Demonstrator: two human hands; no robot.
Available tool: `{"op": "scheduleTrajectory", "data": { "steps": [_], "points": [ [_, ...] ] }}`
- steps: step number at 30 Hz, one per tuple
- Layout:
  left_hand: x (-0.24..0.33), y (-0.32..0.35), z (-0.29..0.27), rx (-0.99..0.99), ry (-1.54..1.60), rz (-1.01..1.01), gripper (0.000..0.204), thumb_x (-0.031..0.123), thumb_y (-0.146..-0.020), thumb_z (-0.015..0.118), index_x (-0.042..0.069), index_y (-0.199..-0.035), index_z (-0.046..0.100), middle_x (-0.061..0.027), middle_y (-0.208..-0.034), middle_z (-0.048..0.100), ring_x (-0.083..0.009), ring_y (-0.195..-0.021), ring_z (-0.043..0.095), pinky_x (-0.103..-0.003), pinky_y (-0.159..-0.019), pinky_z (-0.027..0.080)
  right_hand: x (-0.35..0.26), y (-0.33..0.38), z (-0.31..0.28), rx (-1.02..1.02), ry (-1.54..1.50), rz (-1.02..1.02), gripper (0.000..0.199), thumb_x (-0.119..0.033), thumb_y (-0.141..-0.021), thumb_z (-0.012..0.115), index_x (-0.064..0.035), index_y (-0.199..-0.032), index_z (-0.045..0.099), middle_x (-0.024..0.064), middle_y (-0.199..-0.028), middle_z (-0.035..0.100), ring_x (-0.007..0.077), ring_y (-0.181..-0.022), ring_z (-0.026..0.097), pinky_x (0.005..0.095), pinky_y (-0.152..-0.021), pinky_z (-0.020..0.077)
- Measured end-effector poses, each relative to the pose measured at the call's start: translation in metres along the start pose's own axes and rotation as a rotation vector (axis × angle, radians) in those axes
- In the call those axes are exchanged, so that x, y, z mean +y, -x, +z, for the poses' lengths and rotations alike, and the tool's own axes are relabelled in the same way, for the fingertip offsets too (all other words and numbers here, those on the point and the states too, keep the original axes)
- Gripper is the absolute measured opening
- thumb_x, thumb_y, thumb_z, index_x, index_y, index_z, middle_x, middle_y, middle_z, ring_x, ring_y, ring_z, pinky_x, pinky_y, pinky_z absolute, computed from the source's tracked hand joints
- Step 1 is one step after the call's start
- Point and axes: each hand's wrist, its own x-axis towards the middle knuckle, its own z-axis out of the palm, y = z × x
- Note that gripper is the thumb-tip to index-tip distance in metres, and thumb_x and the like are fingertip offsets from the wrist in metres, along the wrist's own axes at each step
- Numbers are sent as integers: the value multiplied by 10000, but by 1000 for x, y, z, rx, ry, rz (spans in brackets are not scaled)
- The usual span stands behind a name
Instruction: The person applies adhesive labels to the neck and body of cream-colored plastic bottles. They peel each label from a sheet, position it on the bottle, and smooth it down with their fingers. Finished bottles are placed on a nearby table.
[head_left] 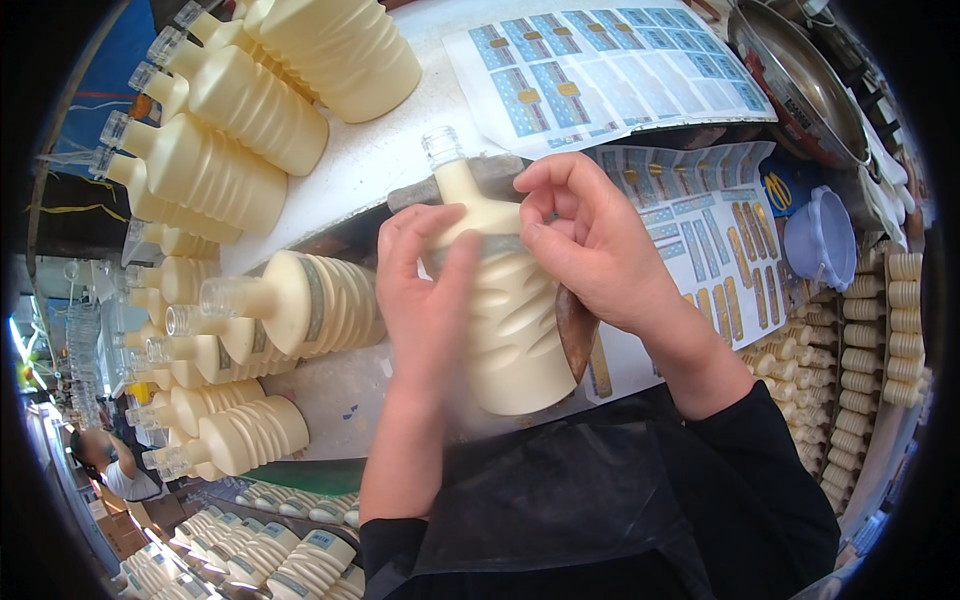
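The left hand point(425, 300) and right hand point(590, 245) both hold one cream bottle point(510, 330), pressing a clear band around its neck. Next, it likely needs smoothing flat.

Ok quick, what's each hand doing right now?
Left hand: closed around the ribbed cream bottle, holding it.
Right hand: fingers pinched at the bottle's shoulder, on its clear band.

One fisheye view looks steeply down from the person's head, close over the tabletop point(400, 150). The forearms enter from the lower edge and the hands sit near the centre. Straight edges curve toward the dark round rim. The floor and stacked bottles point(250, 555) show at the lower left.
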Motion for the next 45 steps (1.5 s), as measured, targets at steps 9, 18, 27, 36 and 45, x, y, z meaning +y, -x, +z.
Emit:
{"op": "scheduleTrajectory", "data": {
  "steps": [9,18,27,36,45],
  "points": [
    [-5,-4,-3,-37,-6,-21,316,65,-925,757,5,-1217,650,-53,-1211,599,-148,-1137,572,-300,-1032,450,19,-7,-6,68,60,116,356,-91,-951,629,-23,-1286,531,63,-1021,632,151,-903,659,313,-837,530],
    [11,-7,3,-26,-122,-117,430,94,-851,812,11,-1222,611,-61,-1176,609,-154,-1102,579,-304,-997,474,17,-5,-5,86,181,49,349,-111,-960,617,-31,-1285,521,86,-1001,639,176,-888,667,334,-824,527],
    [16,-6,11,18,-187,-87,454,204,-784,815,31,-1157,620,-135,-1190,532,-286,-1124,575,-389,-1002,476,34,-8,-11,4,215,131,239,-204,-1039,657,-46,-1196,573,-6,-957,589,40,-890,551,205,-802,462],
    [19,-5,10,-9,-278,-72,476,222,-804,827,24,-1170,596,-126,-1207,508,-269,-1150,544,-381,-1027,452,39,-10,-12,-27,-42,236,267,-248,-1034,676,-59,-1187,567,-13,-947,611,34,-858,563,201,-763,475],
    [21,-5,12,-18,-311,-68,444,200,-846,795,18,-1196,591,-104,-1218,505,-226,-1153,525,-354,-1043,431,37,-10,-11,-52,-9,250,254,-211,-1029,672,-69,-1200,549,-38,-824,589,11,-706,527,165,-633,423]
  ]
}}
